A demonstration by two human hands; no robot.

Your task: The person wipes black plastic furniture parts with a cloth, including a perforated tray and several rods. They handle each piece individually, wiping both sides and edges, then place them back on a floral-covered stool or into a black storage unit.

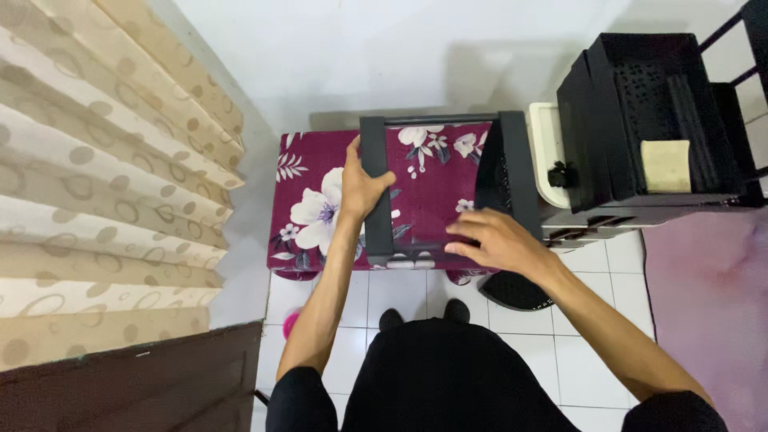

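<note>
Frame orientation governs this moment. A black rectangular frame (436, 184) lies flat on the floral-covered worktop (312, 200), directly ahead of the person, its long side rails running away from the body and its short bars lying crosswise. The left hand (362, 186) is closed around the left rail about midway along it. The right hand (494, 238) lies over the near crossbar at the frame's near right corner, fingers extended and spread, touching rather than clasping as far as can be seen. Both hands are therefore on the frame, the right on the nearer part. The far crossbar sits close to the white wall (400, 56). A black crate (652, 120) stands to the right, apart from the frame.
</note>
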